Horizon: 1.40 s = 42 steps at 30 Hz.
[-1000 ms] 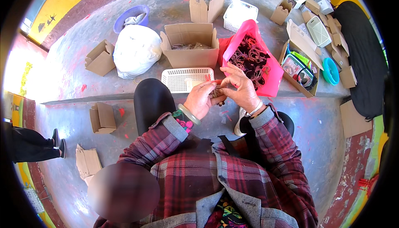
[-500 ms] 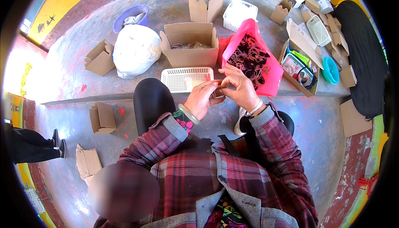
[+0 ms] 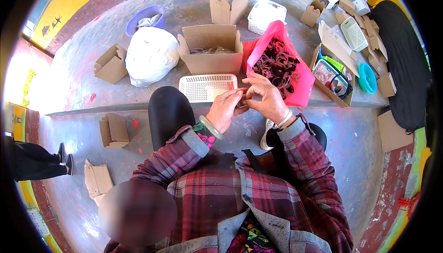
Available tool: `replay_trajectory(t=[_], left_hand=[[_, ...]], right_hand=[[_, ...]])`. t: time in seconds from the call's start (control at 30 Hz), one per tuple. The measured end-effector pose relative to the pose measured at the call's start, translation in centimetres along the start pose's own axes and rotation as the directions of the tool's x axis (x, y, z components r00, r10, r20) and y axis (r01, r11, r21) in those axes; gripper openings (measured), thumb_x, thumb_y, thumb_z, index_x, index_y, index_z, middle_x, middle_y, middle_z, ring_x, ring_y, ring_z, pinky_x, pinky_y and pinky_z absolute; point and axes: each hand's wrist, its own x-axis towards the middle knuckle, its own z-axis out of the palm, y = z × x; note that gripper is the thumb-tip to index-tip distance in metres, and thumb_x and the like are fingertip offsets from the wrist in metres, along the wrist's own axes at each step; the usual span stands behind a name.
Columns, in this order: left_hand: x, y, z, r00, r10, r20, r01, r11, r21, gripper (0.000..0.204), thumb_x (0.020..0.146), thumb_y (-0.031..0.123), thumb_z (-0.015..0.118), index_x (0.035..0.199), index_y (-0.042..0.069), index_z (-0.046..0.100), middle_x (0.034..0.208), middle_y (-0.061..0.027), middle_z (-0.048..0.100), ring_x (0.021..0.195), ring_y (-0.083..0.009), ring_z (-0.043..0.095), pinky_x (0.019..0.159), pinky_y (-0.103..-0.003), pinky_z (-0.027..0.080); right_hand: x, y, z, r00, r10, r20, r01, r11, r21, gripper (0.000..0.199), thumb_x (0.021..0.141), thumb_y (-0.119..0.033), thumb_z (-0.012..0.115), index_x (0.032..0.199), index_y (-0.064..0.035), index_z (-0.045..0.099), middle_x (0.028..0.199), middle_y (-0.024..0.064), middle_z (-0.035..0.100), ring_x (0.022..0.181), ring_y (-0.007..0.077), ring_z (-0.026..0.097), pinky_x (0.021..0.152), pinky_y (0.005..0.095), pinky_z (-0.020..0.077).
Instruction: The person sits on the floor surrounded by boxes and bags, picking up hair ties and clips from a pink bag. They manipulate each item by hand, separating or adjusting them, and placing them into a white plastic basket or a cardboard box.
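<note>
My left hand (image 3: 224,111) and my right hand (image 3: 266,99) meet in front of me, above the raised ledge. Between their fingertips is a small reddish item (image 3: 242,91), mostly hidden, whose kind I cannot make out. The left fingers are closed around its near side. My right thumb and forefinger pinch at its right side, while the other right fingers arch upward. Just behind the left hand lies a white perforated plastic basket (image 3: 194,97) with something pale inside. Beyond the right hand, a pink bag (image 3: 304,84) stands open, full of dark and pinkish looped cords (image 3: 280,63).
Behind the basket stands an open cardboard box (image 3: 210,64) holding small clear packets. A white plastic sack (image 3: 152,57) and a purple basin (image 3: 159,10) are to its left. At right are a teal basin (image 3: 367,78) and several boxes. Another person's legs (image 3: 37,160) show at far left.
Both hands stay almost in place, with slight finger movement around the small item. The left hand has shifted very slightly. Nothing else has visibly moved.
</note>
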Motion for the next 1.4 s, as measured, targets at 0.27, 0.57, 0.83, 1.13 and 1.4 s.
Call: replay_trajectory(t=[0.27, 0.57, 0.83, 1.13, 1.4], left_hand=[[-0.4, 0.7, 1.0, 0.998, 0.008, -0.064, -0.008, 1.0, -0.005, 0.033, 0.093, 0.021, 0.041, 0.115, -0.002, 0.049, 0.1, -0.0073, 0.056, 0.091, -0.0151, 0.056, 0.083, -0.031, 0.048], [-0.2, 0.9, 0.7, 0.999, -0.037, -0.031, 0.033, 0.994, -0.104, 0.028, 0.092, 0.023, 0.045, 0.108, 0.001, 0.052, 0.096, -0.008, 0.058, 0.089, -0.0183, 0.058, 0.083, -0.035, 0.047], [-0.2, 0.8, 0.5, 0.999, -0.017, -0.04, 0.013, 0.995, -0.096, 0.027, 0.093, 0.023, 0.044, 0.107, 0.002, 0.053, 0.097, -0.0078, 0.058, 0.088, -0.0173, 0.057, 0.08, -0.033, 0.048], [-0.3, 1.3, 0.4, 0.997, -0.079, -0.012, 0.077, 0.986, -0.151, 0.027, 0.092, 0.022, 0.043, 0.106, 0.001, 0.053, 0.093, -0.0084, 0.059, 0.085, -0.0174, 0.058, 0.077, -0.033, 0.049], [-0.3, 1.3, 0.5, 0.999, -0.049, -0.019, 0.046, 0.993, -0.112, 0.029, 0.092, 0.022, 0.044, 0.109, 0.0, 0.053, 0.095, -0.008, 0.059, 0.086, -0.0163, 0.058, 0.077, -0.031, 0.049]], right_hand=[[-0.3, -0.1, 0.4, 0.981, -0.182, -0.07, 0.149, 0.933, -0.327, 0.011, 0.063, -0.003, 0.065, 0.072, -0.0038, 0.06, 0.11, 0.0147, 0.056, 0.112, 0.0337, 0.046, 0.093, 0.0402, 0.0372], [-0.2, -1.2, 0.6, 0.896, -0.443, 0.018, 0.377, 0.74, -0.557, 0.008, 0.064, -0.009, 0.058, 0.071, -0.0069, 0.053, 0.089, 0.0036, 0.057, 0.087, 0.0216, 0.052, 0.069, 0.0346, 0.0403], [0.0, -1.1, 0.5, 0.892, -0.453, 0.001, 0.387, 0.762, -0.519, 0.006, 0.065, -0.008, 0.058, 0.069, -0.0066, 0.055, 0.088, 0.0027, 0.059, 0.087, 0.0214, 0.053, 0.07, 0.0342, 0.04], [-0.2, -0.6, 0.5, 0.865, -0.501, 0.025, 0.455, 0.763, -0.459, 0.011, 0.061, -0.008, 0.058, 0.072, -0.0066, 0.056, 0.086, 0.0039, 0.06, 0.09, 0.0226, 0.054, 0.076, 0.0353, 0.0411], [-0.2, -0.5, 0.5, 0.866, -0.499, 0.033, 0.458, 0.764, -0.454, 0.01, 0.063, -0.008, 0.058, 0.072, -0.0076, 0.056, 0.079, 0.0034, 0.059, 0.086, 0.0225, 0.055, 0.074, 0.0352, 0.0411]])
